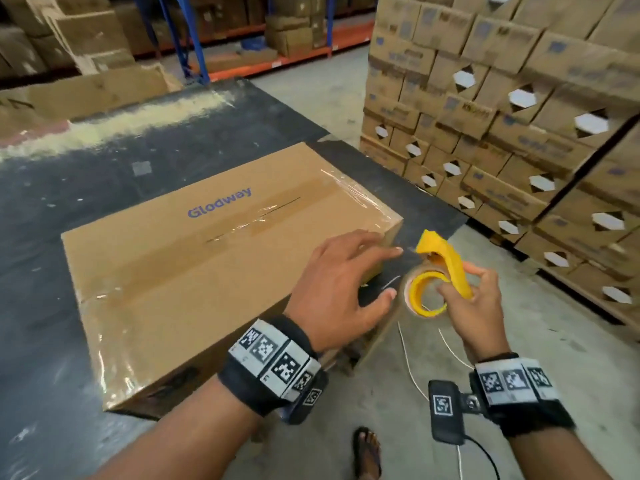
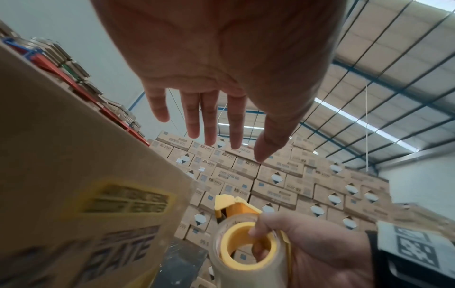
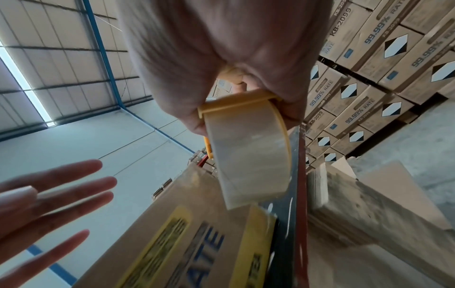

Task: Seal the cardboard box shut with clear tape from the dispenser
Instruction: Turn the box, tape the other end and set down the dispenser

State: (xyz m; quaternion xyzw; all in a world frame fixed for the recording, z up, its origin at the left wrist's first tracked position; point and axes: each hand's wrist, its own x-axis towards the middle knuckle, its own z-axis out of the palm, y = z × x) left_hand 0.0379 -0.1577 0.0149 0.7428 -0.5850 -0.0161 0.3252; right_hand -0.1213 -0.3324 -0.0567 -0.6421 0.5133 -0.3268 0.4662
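Observation:
A closed brown cardboard box (image 1: 194, 268) printed "Glodway" lies on the dark table (image 1: 86, 161), with glossy clear tape along its top seam and over its ends. My left hand (image 1: 343, 285) hovers with fingers spread over the box's near right corner; whether it touches is unclear. My right hand (image 1: 474, 299) grips the yellow tape dispenser (image 1: 440, 268) with its clear tape roll (image 1: 424, 292), just off the box's right end. In the left wrist view the left hand (image 2: 221, 109) is spread above the dispenser (image 2: 246, 241). The right wrist view shows the roll (image 3: 248, 152) beside the box side (image 3: 177, 233).
A tall pallet stack of printed cartons (image 1: 502, 116) stands to the right across a strip of concrete floor (image 1: 450, 358). More cartons and blue-orange racking (image 1: 242, 39) stand behind the table. White cords (image 1: 412, 368) trail on the floor near my sandalled foot (image 1: 367, 452).

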